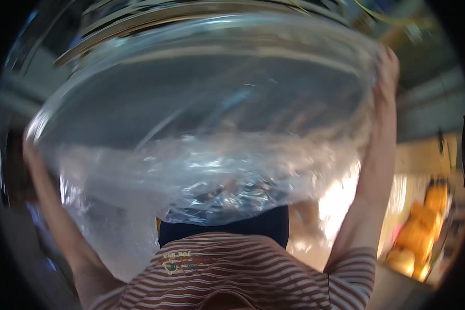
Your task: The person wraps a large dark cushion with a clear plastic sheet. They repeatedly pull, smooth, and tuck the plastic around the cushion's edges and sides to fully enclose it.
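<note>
While the person in the striped shirt (pixel 243 253) has both arms up and wide, a big clear plastic sheet (pixel 201 98) fills pretty much the whole middle of the clock, bellied out up top and crumpled lower down, just above the dark blue cloth (pixel 227 227) at six. The right hand (pixel 387 70) is up at two o'clock and looks clamped on the plastic's edge, though it's pretty blurry. The left hand (pixel 29 147) is out at nine, right at the other edge, but the film covers so much of it that I honestly can't tell how the fingers sit. Could be a bag rather than a flat sheet, can't say. My read: the step in hand is holding the plastic spread open, and the next move calls for keeping both edges apart and evenly tight, since stuff that thin will probably fold onto itself. Around it there's a slatted wooden rack (pixel 116 31) at eleven and an orange pile (pixel 421 230) at four.
</note>
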Demonstrator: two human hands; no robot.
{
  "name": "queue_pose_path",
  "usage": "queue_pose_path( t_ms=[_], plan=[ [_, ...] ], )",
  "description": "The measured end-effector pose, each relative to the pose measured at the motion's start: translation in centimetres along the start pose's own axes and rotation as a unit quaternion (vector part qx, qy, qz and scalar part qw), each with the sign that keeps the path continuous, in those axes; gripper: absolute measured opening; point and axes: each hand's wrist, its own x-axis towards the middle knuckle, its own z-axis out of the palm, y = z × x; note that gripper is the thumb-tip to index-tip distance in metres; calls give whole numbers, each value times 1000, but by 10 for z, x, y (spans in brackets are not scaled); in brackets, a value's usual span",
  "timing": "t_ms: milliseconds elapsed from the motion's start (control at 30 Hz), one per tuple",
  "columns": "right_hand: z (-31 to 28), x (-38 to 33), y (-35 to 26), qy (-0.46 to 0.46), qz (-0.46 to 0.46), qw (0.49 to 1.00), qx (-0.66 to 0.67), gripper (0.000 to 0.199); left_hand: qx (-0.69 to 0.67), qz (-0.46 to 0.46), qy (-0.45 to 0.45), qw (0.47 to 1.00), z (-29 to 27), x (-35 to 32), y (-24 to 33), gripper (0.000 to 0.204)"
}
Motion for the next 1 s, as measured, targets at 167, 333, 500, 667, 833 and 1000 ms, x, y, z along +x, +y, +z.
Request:
queue_pose_path(
  t_ms=[167,333,500,667,833,1000],
  plan=[
    [-34,-35,135,90,51,888,-448,31,404,255,146,866,150,44,-101,30],
    [-70,-5,173,75,-62,953,-287,22,256,225,112,933,186,85,-119,27],
    [-63,13,176,56,-67,928,-362,21,279,198,119,932,213,104,-114,27],
    [-77,26,182,58,-56,934,-348,22,317,171,127,924,238,105,-107,30],
    [-69,29,178,71,-24,942,-328,24,344,141,168,913,236,114,-109,35],
    [-66,32,172,115,-60,906,-403,26,375,91,194,902,244,115,-108,36]
  ],
)
